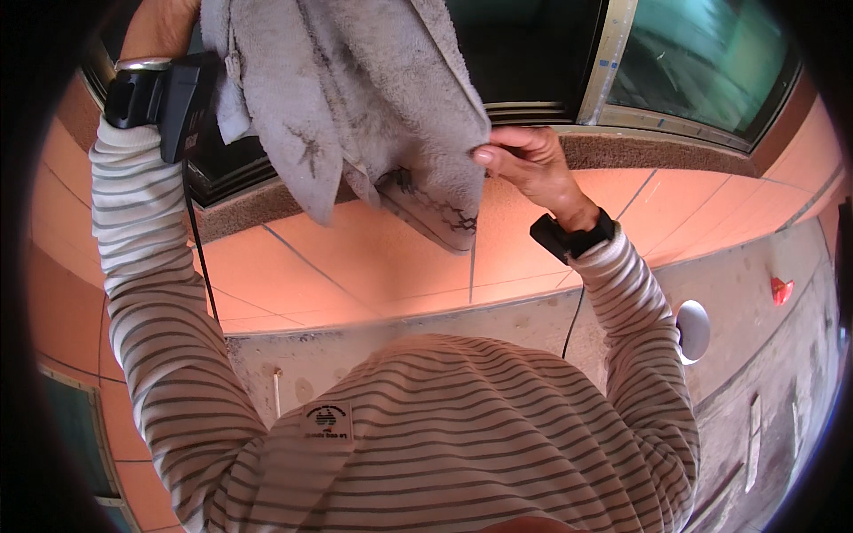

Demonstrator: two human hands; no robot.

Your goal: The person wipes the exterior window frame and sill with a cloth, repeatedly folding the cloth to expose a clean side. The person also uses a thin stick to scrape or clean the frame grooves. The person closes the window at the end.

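Note:
A grey terry towel (373,86) with dark stains hangs in loose folds in front of the window, its upper part cut off by the top of the view. My right hand (526,163) pinches the towel's right edge between thumb and fingers. Up at the top left, only the wrist and lower part of my left hand (163,26) show beside the towel. The fingers of that hand are out of view, so their grip cannot be seen. A printed dark pattern marks the towel's lower corner.
Behind the towel is a sliding window with a metal frame (603,63) and glass pane (700,60). Orange tiles (373,266) cover the wall below its brown sill (653,154). A white round object (694,332) and a red object (782,291) are on the concrete floor (726,286).

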